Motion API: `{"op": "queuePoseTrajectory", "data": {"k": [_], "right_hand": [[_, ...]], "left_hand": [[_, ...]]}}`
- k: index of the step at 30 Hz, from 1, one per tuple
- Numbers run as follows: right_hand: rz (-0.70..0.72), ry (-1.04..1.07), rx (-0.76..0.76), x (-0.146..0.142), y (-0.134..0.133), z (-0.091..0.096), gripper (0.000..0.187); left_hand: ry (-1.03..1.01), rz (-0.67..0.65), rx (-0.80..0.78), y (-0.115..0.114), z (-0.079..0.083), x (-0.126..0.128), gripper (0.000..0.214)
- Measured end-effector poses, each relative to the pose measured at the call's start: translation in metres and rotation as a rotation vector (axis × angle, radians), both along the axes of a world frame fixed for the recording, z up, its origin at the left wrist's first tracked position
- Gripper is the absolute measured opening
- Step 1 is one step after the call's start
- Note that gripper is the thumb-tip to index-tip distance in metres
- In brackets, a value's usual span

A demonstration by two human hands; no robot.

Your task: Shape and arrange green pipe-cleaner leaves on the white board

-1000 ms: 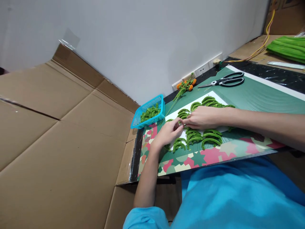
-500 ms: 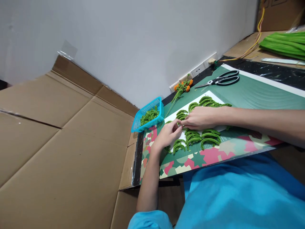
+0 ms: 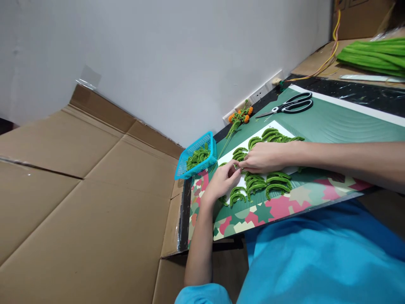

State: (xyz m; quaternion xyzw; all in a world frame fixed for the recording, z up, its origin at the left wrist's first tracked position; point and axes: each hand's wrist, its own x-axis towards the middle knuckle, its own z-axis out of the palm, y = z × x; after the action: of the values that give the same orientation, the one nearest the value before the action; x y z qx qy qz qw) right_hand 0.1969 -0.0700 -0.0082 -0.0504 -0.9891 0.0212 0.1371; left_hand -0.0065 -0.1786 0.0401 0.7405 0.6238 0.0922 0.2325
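Observation:
My left hand (image 3: 223, 181) is closed, thumb and index finger curled together at the left part of a white paper sheet (image 3: 276, 124). From the right, my right hand (image 3: 265, 157) reaches across the sheet with its fingers pinched. The fingertips of both hands meet, and whatever is between them is too small and covered to make out. Around them lie rows of curved green pipe-cleaner pieces (image 3: 255, 183), some on the paper and some over its near edge. My right hand hides part of the rows.
A blue plastic basket (image 3: 179, 169) holds more green pieces at the left. Behind the paper are an orange-and-green pipe-cleaner flower stem (image 3: 238, 120) and black-handled scissors (image 3: 295, 103). A green pipe-cleaner bundle (image 3: 375, 55) lies back right. Cardboard (image 3: 95, 211) stands left, below a wall (image 3: 177, 63).
The view has shifted slightly. Both hands stay at the same spot on the paper with their fingertips together, and the green pieces look unmoved.

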Motion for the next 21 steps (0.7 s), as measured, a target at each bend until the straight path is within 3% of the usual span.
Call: {"op": "queuePoseTrajectory", "data": {"k": [21], "right_hand": [[-0.014, -0.024, -0.004, 0.0007, -0.0015, 0.0051, 0.033]], "left_hand": [[-0.025, 0.0, 0.011, 0.0013, -0.0031, -0.0029, 0.018]]}}
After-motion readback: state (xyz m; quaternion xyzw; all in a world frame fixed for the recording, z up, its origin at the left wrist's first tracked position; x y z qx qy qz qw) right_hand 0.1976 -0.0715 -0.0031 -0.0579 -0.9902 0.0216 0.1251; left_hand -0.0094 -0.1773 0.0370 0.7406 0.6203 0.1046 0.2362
